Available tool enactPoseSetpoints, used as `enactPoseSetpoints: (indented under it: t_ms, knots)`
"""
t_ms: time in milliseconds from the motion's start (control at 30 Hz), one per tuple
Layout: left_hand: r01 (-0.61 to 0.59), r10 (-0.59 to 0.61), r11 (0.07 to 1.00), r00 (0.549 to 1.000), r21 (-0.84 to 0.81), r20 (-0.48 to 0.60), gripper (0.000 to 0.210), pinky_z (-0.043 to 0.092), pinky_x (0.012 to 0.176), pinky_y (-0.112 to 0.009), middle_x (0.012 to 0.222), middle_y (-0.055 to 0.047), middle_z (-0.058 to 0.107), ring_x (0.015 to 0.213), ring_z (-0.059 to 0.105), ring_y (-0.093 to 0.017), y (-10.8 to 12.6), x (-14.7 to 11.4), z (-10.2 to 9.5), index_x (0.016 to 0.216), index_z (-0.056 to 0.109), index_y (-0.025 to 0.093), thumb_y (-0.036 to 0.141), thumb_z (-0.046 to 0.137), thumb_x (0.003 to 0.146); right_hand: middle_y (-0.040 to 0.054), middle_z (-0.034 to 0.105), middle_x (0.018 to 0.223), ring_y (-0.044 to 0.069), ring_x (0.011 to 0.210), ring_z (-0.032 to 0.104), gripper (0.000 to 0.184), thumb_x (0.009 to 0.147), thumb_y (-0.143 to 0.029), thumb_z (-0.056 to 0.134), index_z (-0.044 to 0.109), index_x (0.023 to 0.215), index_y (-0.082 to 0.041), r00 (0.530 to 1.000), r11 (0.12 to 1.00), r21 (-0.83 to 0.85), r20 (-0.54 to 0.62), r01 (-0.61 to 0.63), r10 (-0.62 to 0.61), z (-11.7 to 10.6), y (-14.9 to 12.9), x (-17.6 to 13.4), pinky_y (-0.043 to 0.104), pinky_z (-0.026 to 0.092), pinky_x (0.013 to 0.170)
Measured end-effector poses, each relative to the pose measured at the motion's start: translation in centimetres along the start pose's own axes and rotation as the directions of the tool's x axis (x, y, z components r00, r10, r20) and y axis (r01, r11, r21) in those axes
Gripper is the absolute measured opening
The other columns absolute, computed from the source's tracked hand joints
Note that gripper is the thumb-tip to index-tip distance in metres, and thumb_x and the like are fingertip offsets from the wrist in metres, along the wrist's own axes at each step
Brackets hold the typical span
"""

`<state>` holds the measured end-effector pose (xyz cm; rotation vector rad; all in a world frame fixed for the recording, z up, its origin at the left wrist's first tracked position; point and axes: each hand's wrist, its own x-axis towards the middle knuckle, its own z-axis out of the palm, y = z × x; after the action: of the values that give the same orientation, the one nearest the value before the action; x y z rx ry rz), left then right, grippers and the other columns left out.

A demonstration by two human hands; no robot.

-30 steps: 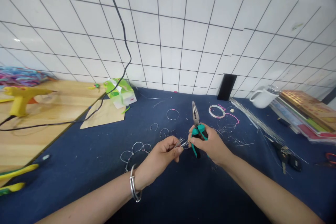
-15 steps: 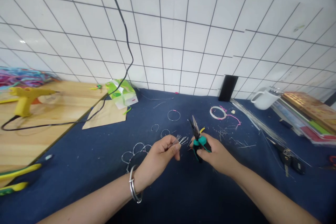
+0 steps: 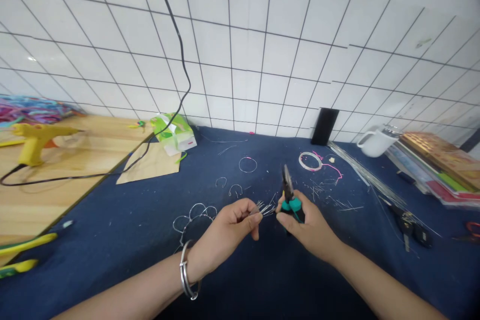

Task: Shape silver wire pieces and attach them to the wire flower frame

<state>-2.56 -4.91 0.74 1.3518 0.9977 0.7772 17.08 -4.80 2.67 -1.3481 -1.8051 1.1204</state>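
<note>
My left hand (image 3: 225, 225), with a silver bangle (image 3: 184, 271) at the wrist, pinches a small bundle of short silver wires (image 3: 266, 208) between thumb and fingertips. Their loose ends fan out to the right. My right hand (image 3: 317, 232) is wrapped round needle-nose pliers (image 3: 288, 187) with teal and black handles, jaws pointing up and away. The wire tips come close to the right fingers; whether they touch is unclear. Behind my left hand lies a wire piece bent into petal-like loops (image 3: 190, 219). Farther off are small curved wires (image 3: 235, 186) and a thin wire ring (image 3: 248, 157).
A yellow glue gun (image 3: 35, 142) stands on the wooden board at left, its cable crossing a tissue pack (image 3: 178, 137). Right: wire coil (image 3: 310, 154), long wires (image 3: 360, 175), black slab (image 3: 324, 126), white mug (image 3: 377, 142), stacked books (image 3: 435, 160), keys (image 3: 407, 230).
The pliers have shifted right and stand more upright. My left hand has moved slightly down and right with the wires still pinched. The wire ends are now nearer my right fingers.
</note>
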Motion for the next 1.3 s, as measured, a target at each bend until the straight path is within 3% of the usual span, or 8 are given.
enactPoseSetpoints:
  t_ms: [167, 500, 800, 900, 1033, 1167, 1300]
  knots:
    - [0.016, -0.021, 0.997, 0.997, 0.073, 0.068, 0.021, 0.029, 0.054, -0.022, 0.062, 0.003, 0.055, 0.055, 0.038, -0.009, -0.3, 0.1, 0.3, 0.074, 0.05, 0.016, 0.032, 0.045, 0.087, -0.0015, 0.055, 0.081, 0.012, 0.07, 0.052, 0.015, 0.078, -0.021, 0.056, 0.048, 0.089, -0.02, 0.996, 0.986, 0.156, -0.079, 0.058, -0.046, 0.0, -0.1, 0.5, 0.027, 0.045, 0.069]
    - [0.027, -0.041, 0.99, 0.994, 0.135, 0.097, 0.019, 0.03, 0.055, -0.022, 0.062, 0.003, 0.055, 0.056, 0.039, -0.01, -0.3, 0.3, 0.3, 0.075, 0.05, 0.017, 0.031, 0.045, 0.086, -0.0035, 0.053, 0.072, 0.01, 0.063, 0.05, 0.012, 0.073, -0.013, 0.055, 0.049, 0.081, -0.019, 0.997, 0.995, 0.094, -0.066, 0.034, -0.028, 0.4, -0.6, 0.7, 0.025, 0.043, 0.064]
    - [0.011, -0.03, 0.988, 0.993, 0.155, 0.115, 0.021, 0.031, 0.057, -0.023, 0.063, 0.003, 0.053, 0.058, 0.04, -0.01, -0.9, 0.5, 0.2, 0.073, 0.049, 0.017, 0.031, 0.043, 0.087, -0.0029, 0.056, 0.075, 0.01, 0.065, 0.051, 0.014, 0.074, -0.014, 0.055, 0.048, 0.083, -0.02, 0.993, 0.989, 0.146, -0.116, 0.021, -0.004, -0.2, 0.1, 0.8, 0.025, 0.044, 0.064]
    - [-0.006, -0.013, 0.982, 0.995, 0.187, 0.101, 0.023, 0.031, 0.057, -0.023, 0.06, 0.004, 0.05, 0.057, 0.039, -0.01, -0.5, 0.4, 0.1, 0.068, 0.047, 0.017, 0.03, 0.043, 0.087, -0.0013, 0.058, 0.081, 0.012, 0.072, 0.054, 0.013, 0.077, -0.015, 0.052, 0.049, 0.088, -0.021, 0.998, 0.984, 0.175, -0.067, 0.021, -0.01, -0.7, 0.2, 0.9, 0.027, 0.045, 0.069]
    - [-0.021, 0.015, 0.982, 0.999, 0.186, 0.035, 0.023, 0.031, 0.056, -0.023, 0.059, 0.004, 0.048, 0.056, 0.039, -0.009, 0.2, 0.4, -0.3, 0.068, 0.046, 0.017, 0.029, 0.043, 0.087, 0.0012, 0.059, 0.094, 0.015, 0.09, 0.055, 0.024, 0.076, -0.01, 0.048, 0.053, 0.098, -0.021, 0.998, 0.993, 0.114, 0.059, -0.012, 0.005, -1.6, 0.3, 0.9, 0.032, 0.041, 0.084]
    - [-0.029, 0.037, 0.977, 0.999, 0.21, -0.033, 0.024, 0.03, 0.054, -0.023, 0.058, 0.004, 0.047, 0.055, 0.038, -0.009, 0.9, 0.3, -0.9, 0.067, 0.047, 0.017, 0.03, 0.043, 0.087, 0.0014, 0.059, 0.094, 0.016, 0.085, 0.055, 0.033, 0.07, -0.005, 0.047, 0.054, 0.099, -0.02, 0.979, 0.998, -0.006, 0.194, -0.065, 0.065, -1.9, 0.2, 0.4, 0.032, 0.042, 0.079]
    - [-0.045, 0.065, 0.973, 0.995, 0.227, -0.079, 0.023, 0.03, 0.054, -0.023, 0.058, 0.004, 0.047, 0.055, 0.038, -0.009, 1.3, -0.1, -1.1, 0.069, 0.049, 0.017, 0.031, 0.043, 0.087, 0.0013, 0.058, 0.09, 0.018, 0.085, 0.054, 0.033, 0.071, -0.008, 0.049, 0.051, 0.102, -0.021, 0.979, 0.991, -0.126, 0.197, -0.035, 0.06, -1.5, 0.2, -0.2, 0.034, 0.041, 0.077]
